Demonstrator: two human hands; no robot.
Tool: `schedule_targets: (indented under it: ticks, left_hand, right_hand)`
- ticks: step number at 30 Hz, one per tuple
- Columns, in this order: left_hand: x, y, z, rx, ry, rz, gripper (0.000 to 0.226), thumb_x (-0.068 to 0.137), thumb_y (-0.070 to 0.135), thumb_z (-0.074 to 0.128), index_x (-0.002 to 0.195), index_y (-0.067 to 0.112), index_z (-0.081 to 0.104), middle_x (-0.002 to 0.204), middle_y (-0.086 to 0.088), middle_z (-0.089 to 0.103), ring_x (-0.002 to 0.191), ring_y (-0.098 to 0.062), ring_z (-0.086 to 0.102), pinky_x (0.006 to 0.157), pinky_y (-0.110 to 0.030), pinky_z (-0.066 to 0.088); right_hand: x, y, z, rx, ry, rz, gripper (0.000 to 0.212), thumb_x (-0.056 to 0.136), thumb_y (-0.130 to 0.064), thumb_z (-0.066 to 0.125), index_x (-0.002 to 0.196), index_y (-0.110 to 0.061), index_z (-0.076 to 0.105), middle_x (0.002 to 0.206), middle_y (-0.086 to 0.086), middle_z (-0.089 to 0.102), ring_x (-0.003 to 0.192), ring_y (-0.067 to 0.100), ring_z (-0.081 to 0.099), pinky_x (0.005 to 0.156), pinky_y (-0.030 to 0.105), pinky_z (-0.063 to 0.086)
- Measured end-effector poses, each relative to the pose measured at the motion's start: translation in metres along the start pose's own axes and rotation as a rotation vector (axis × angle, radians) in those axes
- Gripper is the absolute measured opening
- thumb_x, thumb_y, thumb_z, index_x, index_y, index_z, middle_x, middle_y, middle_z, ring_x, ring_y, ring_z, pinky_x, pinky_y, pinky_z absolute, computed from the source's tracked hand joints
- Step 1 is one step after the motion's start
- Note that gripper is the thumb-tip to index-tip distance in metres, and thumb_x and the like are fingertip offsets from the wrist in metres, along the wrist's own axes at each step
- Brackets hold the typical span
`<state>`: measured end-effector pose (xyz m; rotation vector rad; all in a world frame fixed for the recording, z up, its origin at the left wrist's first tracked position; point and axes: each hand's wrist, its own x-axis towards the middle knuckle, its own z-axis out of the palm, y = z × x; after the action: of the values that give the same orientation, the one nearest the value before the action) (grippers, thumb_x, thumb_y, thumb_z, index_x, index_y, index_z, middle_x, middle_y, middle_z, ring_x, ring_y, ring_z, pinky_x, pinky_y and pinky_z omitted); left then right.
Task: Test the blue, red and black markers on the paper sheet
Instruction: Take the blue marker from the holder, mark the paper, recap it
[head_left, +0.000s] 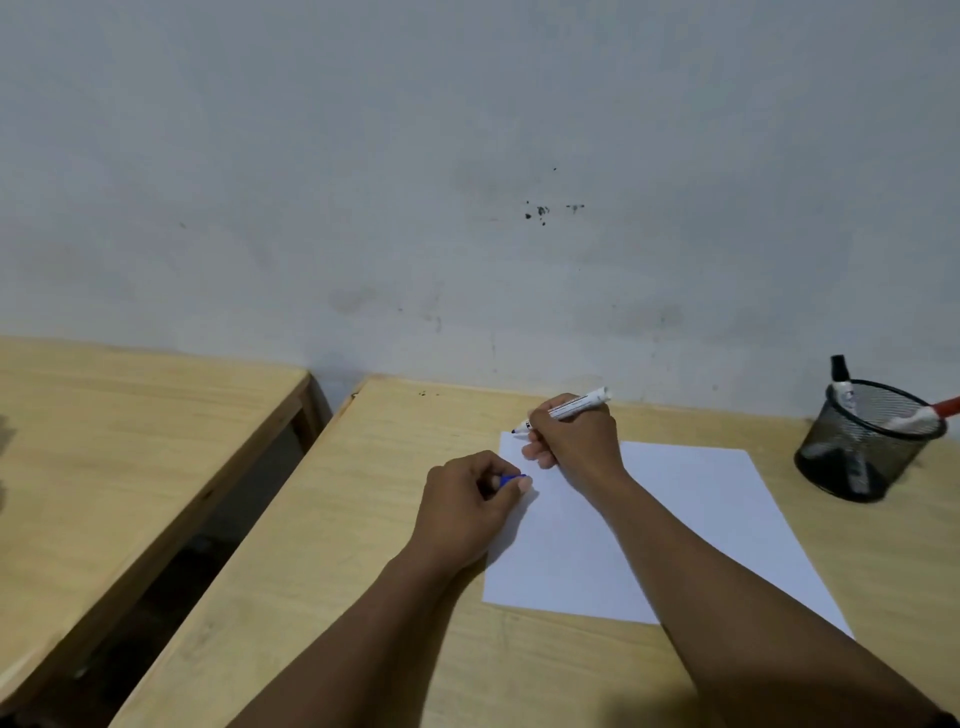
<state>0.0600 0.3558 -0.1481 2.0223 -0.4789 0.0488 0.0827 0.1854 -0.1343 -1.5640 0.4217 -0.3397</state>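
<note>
— What are your hands doing right now?

— Your right hand (574, 441) is wrapped around the blue marker (569, 407), uncapped, in a writing grip. The white barrel slants up and to the right past your knuckles, and the dark blue tip points down and left at the far left corner of the paper sheet (691, 514). Whether the tip touches the paper, I cannot tell.

— And your left?

— Your left hand (467, 506) is curled loosely with the blue cap (511, 480) pinched between thumb and fingers. It rests at the left edge of the sheet, just beside your right hand, knuckles up.

— Where does the sheet lie?

— Flat on the light wooden desk (322, 571), a little skewed, with your right forearm crossing over its middle. No ink marks show on the parts you can see.

— The other two markers?

— Both stand in the black mesh cup (865, 441) at the far right of the desk, well apart from the sheet. The black marker (841, 376) stands nearly upright at the cup's left rim, cap up. The red marker (935, 410) leans out over the right rim, its red end pointing toward the frame edge.

— Anything further out?

— A second wooden desk (130, 415) sits to the left, parted from yours by a dark gap, and a scuffed pale wall (467, 156) rises behind both.
</note>
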Motion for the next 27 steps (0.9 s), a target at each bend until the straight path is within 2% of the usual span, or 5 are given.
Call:
schedule_targets:
  ticks: [4, 8, 13, 19, 27]
  left_hand:
    - [0.003, -0.003, -0.001, -0.006, -0.013, 0.006, 0.012, 0.086, 0.032, 0.077, 0.085, 0.02, 0.08, 0.071, 0.002, 0.073, 0.061, -0.003, 0.059, 0.058, -0.012, 0.042]
    - [0.004, -0.005, 0.001, -0.012, -0.002, 0.003, 0.013, 0.086, 0.032, 0.077, 0.084, 0.019, 0.079, 0.07, 0.002, 0.072, 0.061, -0.005, 0.06, 0.058, -0.013, 0.043]
    - [0.005, -0.004, 0.001, -0.002, 0.007, 0.006, 0.015, 0.086, 0.033, 0.077, 0.085, 0.018, 0.079, 0.069, 0.003, 0.071, 0.061, -0.004, 0.058, 0.057, -0.013, 0.043]
    - [0.004, -0.003, 0.002, 0.018, 0.016, 0.006, 0.017, 0.086, 0.033, 0.077, 0.088, 0.017, 0.08, 0.072, 0.002, 0.072, 0.067, -0.015, 0.065, 0.058, -0.014, 0.043]
    - [0.005, -0.003, 0.001, 0.02, 0.019, 0.002, 0.016, 0.086, 0.031, 0.077, 0.086, 0.015, 0.079, 0.066, 0.007, 0.066, 0.06, -0.005, 0.057, 0.057, -0.01, 0.041]
  right_hand:
    - [0.005, 0.0, 0.005, -0.039, 0.003, -0.023, 0.01, 0.078, -0.009, 0.068, 0.081, 0.001, 0.069, 0.066, 0.016, 0.073, 0.056, 0.033, 0.073, 0.045, 0.028, 0.047]
    - [0.009, 0.003, 0.009, -0.066, 0.011, -0.047, 0.016, 0.078, -0.011, 0.069, 0.084, 0.004, 0.069, 0.064, 0.013, 0.072, 0.055, 0.031, 0.074, 0.048, 0.03, 0.05]
    - [0.01, 0.009, 0.007, -0.087, -0.002, -0.067, 0.011, 0.081, -0.01, 0.07, 0.084, 0.001, 0.071, 0.066, 0.012, 0.074, 0.056, 0.028, 0.075, 0.049, 0.029, 0.053]
    - [0.01, 0.01, 0.009, -0.115, -0.013, -0.067, 0.011, 0.082, -0.013, 0.072, 0.085, -0.002, 0.072, 0.07, 0.013, 0.077, 0.059, 0.026, 0.076, 0.05, 0.028, 0.052]
    - [0.011, 0.009, 0.009, -0.102, -0.024, -0.063, 0.006, 0.079, -0.007, 0.07, 0.074, -0.004, 0.069, 0.067, 0.016, 0.075, 0.056, 0.029, 0.074, 0.051, 0.029, 0.052]
